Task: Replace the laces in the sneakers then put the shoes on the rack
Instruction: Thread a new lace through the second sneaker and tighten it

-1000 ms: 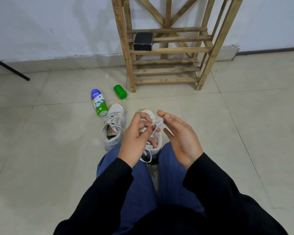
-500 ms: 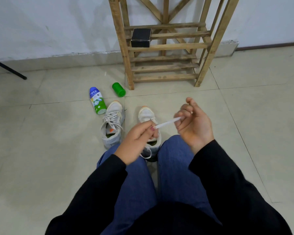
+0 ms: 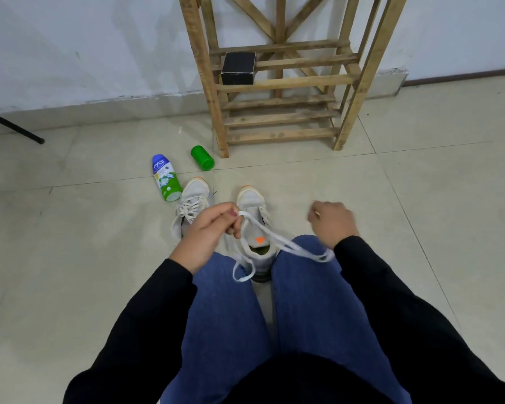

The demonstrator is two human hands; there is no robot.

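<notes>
Our lace [image 3: 309, 253] is pinched in the left hand [image 3: 207, 231] over the unlaced shoe [image 3: 250, 198] and sags toward the right hand [image 3: 333, 223]. That hand is curled, and we cannot tell if it grips. The loose slack could slip out or tangle. The rack [image 3: 204, 83] stands well beyond both hands.
</notes>
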